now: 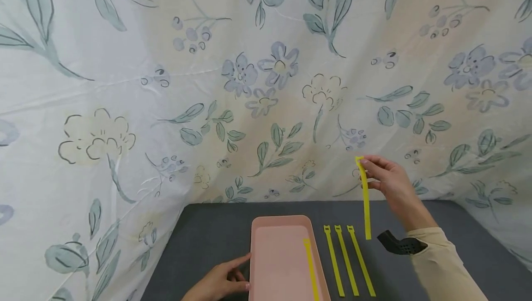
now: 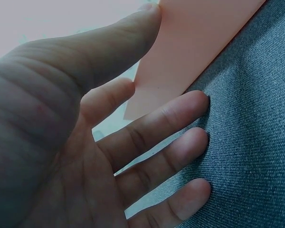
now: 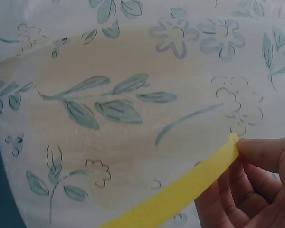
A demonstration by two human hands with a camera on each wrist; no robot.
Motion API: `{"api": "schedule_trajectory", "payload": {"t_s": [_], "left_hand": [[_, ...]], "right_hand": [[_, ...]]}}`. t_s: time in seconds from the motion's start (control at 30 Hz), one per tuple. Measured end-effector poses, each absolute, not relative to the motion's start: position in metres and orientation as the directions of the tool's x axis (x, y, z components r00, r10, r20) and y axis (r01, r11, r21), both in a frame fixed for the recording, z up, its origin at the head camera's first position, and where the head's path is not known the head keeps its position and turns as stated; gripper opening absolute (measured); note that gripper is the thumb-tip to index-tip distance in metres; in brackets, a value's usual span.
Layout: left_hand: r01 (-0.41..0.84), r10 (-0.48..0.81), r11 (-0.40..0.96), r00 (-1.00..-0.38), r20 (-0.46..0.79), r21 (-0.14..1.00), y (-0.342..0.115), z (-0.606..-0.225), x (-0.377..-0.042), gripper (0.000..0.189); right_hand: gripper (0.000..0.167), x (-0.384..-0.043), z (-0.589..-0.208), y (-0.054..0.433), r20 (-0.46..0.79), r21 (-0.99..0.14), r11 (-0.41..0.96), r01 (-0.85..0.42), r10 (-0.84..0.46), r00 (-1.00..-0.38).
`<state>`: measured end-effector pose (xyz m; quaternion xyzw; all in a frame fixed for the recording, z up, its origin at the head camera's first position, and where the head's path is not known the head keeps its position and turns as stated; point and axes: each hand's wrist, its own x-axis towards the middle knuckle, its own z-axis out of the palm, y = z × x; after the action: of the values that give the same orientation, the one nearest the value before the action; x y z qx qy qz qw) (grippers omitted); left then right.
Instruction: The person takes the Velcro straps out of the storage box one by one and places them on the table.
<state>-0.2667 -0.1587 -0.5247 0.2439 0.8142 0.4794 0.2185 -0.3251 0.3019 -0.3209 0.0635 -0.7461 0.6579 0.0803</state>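
Note:
My right hand (image 1: pixel 392 183) is raised above the back of the table, pinching a yellow cable strap (image 1: pixel 366 204) near its slotted head between thumb and fingers. The strap hangs almost straight down; in the right wrist view its yellow band (image 3: pixel 180 190) slants away from the fingertips. My left hand (image 1: pixel 218 281) touches the left side of a pink tray (image 1: pixel 276 264), its thumb and fingertips at the edge. The left wrist view shows these fingers (image 2: pixel 166 114) spread and fairly straight beside the tray wall (image 2: pixel 190 42). Inside the tray, along its right side, lies another yellow strap (image 1: pixel 310 268).
Right of the tray, three more yellow straps, including the nearest one (image 1: pixel 334 261), lie side by side on the dark grey tabletop (image 1: pixel 212 231). A floral curtain (image 1: pixel 266 153) hangs behind the table and round its sides. A black band (image 1: pixel 401 244) sits at the right wrist.

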Motion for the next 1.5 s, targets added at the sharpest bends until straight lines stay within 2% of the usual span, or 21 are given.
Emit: {"api": "schedule_trajectory", "payload": {"t_s": [0.27, 0.4, 0.53, 0.73, 0.87, 1.07, 1.3, 1.5], "left_hand": [[0.098, 0.575, 0.379, -0.804, -0.152, 0.92, -0.173, -0.597, -0.302, 0.077], [0.082, 0.578, 0.373, -0.8, -0.162, 0.924, -0.175, -0.612, -0.311, 0.076], [0.07, 0.568, 0.373, -0.806, -0.168, 0.925, -0.17, -0.592, -0.301, 0.076], [0.153, 0.577, 0.419, -0.806, -0.132, 0.895, -0.159, -0.539, -0.275, 0.077], [0.168, 0.59, 0.413, -0.798, -0.123, 0.895, -0.155, -0.52, -0.265, 0.076], [0.177, 0.615, 0.416, -0.778, -0.132, 0.892, -0.157, -0.523, -0.268, 0.076], [0.112, 0.539, 0.414, -0.83, -0.144, 0.904, -0.149, -0.517, -0.26, 0.075], [0.122, 0.565, 0.405, -0.813, -0.143, 0.906, -0.154, -0.526, -0.265, 0.075]], "right_hand": [[0.024, -0.327, -0.339, 0.324, 0.159, -0.966, 0.212, -0.15, 0.026, -0.987], [0.023, -0.327, -0.353, 0.336, 0.109, -0.963, 0.249, -0.098, 0.032, -0.994], [0.027, -0.329, -0.371, 0.343, 0.065, -0.954, 0.295, -0.054, 0.028, -0.997], [0.042, -0.338, -0.402, 0.35, -0.023, -0.948, 0.316, 0.029, 0.022, -0.999], [0.053, -0.342, -0.425, 0.354, -0.099, -0.937, 0.333, 0.108, 0.044, -0.994], [0.063, -0.346, -0.448, 0.36, -0.154, -0.904, 0.393, 0.17, 0.072, -0.985], [0.069, -0.351, -0.463, 0.362, -0.196, -0.883, 0.419, 0.212, 0.082, -0.977], [0.069, -0.354, -0.475, 0.362, -0.209, -0.869, 0.436, 0.233, 0.104, -0.972]]}}
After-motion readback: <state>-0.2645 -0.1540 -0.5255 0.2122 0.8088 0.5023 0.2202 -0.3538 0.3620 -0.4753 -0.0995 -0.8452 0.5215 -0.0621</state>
